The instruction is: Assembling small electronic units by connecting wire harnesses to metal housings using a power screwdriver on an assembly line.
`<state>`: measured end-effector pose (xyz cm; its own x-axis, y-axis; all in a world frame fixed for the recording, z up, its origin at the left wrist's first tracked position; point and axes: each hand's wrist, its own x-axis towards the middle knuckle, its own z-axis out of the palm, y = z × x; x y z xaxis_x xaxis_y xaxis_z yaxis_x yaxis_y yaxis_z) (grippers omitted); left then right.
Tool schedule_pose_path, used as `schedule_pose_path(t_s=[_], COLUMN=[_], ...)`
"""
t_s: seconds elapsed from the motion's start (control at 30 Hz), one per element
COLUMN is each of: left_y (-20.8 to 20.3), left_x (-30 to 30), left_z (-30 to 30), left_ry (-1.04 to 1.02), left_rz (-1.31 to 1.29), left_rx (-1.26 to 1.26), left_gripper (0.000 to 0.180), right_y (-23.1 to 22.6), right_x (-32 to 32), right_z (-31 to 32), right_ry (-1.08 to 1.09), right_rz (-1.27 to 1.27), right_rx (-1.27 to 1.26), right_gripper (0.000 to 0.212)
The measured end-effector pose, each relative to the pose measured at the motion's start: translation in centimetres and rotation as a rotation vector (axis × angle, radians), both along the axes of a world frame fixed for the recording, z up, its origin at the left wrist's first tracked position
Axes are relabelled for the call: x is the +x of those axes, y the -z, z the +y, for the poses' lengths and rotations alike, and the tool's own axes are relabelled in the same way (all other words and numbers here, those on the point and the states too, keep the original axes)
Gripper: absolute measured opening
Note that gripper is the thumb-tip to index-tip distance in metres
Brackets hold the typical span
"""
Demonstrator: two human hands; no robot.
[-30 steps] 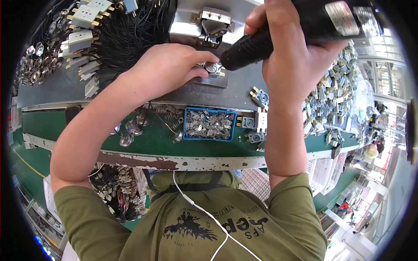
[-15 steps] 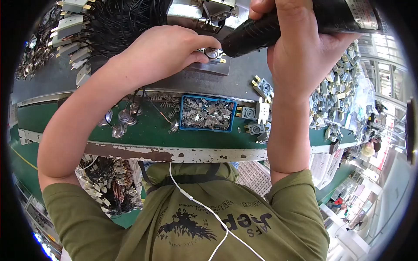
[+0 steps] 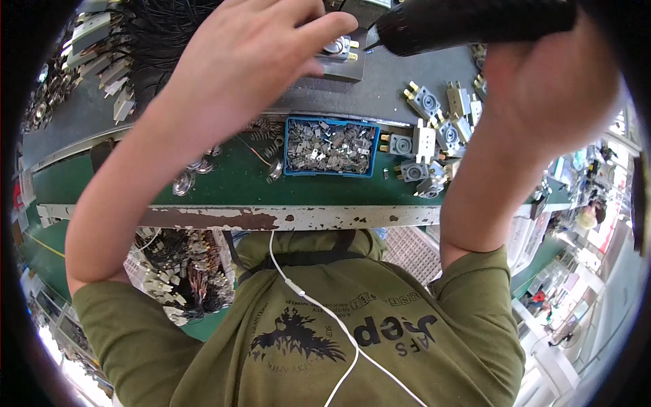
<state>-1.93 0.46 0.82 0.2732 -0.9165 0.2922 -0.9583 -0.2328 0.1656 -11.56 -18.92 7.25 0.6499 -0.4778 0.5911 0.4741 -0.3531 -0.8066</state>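
Note:
My right hand is wrapped round a black electric screwdriver. The tool lies nearly level, its thin bit pointing left, just right of a small part with brass terminals and a round metal face. That part rests on a dark metal block at the bench's far side. Over the part's left side hovers my left hand, index finger stretched out and thumb apart, with nothing seen gripped. Some of its fingers run off the top edge.
Nearer me, a blue tray holds small metal pieces. Grey terminal parts lie scattered to its right. Springs and metal discs sit left of it. Black wires are heaped at the far left. A chipped white edge borders the bench.
The screwdriver has swung up and right, away from the part, and its bit now shows. My left index finger and thumb have spread off the part. The whole view has shifted slightly.

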Motion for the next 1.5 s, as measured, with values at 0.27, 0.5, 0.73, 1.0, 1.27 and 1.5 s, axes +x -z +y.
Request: schedule_pose_path(t_s=[0.27,0.5,0.73,1.0,1.27,1.5], left_y=[2.7,1.2,2.1,1.8,1.5,0.9], left_x=[-5.2,-5.6,-5.4,-5.2,-5.3,-5.1], left_z=[1.3,0.8,1.3,1.7,1.3,1.7], left_ry=[0.303,0.326,0.324,0.333,0.360,0.351], left_rz=[0.014,0.292,0.413,0.431,0.405,0.391], left_rx=[0.232,0.155,0.070,0.068,0.113,0.119], left_gripper=[0.005,0.011,0.012,0.014,0.017,0.018], right_y=[0.2,-4.0,-2.9,-2.7,-1.7,-3.6], right_x=[1.2,-0.3,7.8,6.6,10.1,7.1], right_z=[0.6,0.3,4.0,5.3,5.0,4.7], right_ry=[-0.024,-0.028,-0.357,-0.028,-0.255,-0.242], right_rz=[-0.076,-0.245,-0.576,-0.246,-0.535,0.024], right_rx=[0.051,0.010,0.320,0.163,0.266,0.052], right_gripper=[0.025,0.024,0.020,0.015,0.050,0.032])
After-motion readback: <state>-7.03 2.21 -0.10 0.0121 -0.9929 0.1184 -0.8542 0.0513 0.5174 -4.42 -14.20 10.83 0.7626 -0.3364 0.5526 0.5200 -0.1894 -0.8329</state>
